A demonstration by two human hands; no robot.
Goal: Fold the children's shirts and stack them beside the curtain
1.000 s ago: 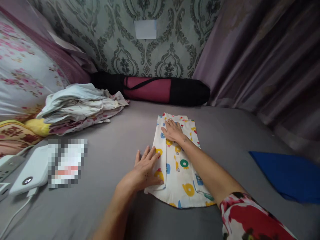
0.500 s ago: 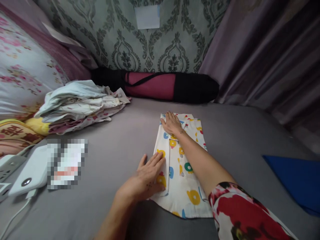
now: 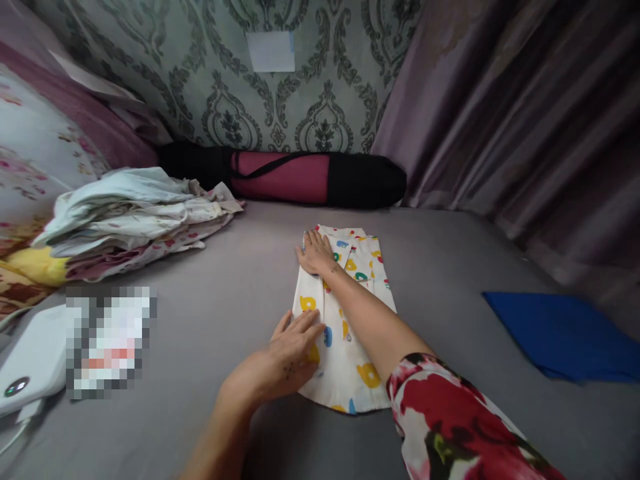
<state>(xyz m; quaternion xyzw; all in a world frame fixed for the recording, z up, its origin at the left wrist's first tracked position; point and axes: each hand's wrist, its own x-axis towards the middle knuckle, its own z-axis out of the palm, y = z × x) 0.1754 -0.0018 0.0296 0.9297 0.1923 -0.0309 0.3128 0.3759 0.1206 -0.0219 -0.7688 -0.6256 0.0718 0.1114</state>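
A white shirt (image 3: 367,350) with a print of yellow, blue, green and red shapes lies folded into a long shape on the grey bed sheet. My right hand (image 3: 316,253) rests flat on its far left corner, fingers spread, and the forearm crosses over the cloth and hides part of it. Nearer to me, my left hand (image 3: 295,347) lies on the left edge of the shirt with its fingers stretched out over a folded strip. Neither hand grips the fabric.
A pile of clothes (image 3: 135,213) lies at the left, with a white power bank (image 3: 43,353) on a cable and a blurred packet (image 3: 113,343) nearer. A blue folded cloth (image 3: 565,337) is at the right. A black and maroon roll bag (image 3: 280,177) lies along the wall.
The view has turned to the right, so things appear farther left. My right hand has slid toward the shirt's left edge, uncovering some print. My left hand stays on the lower left edge.
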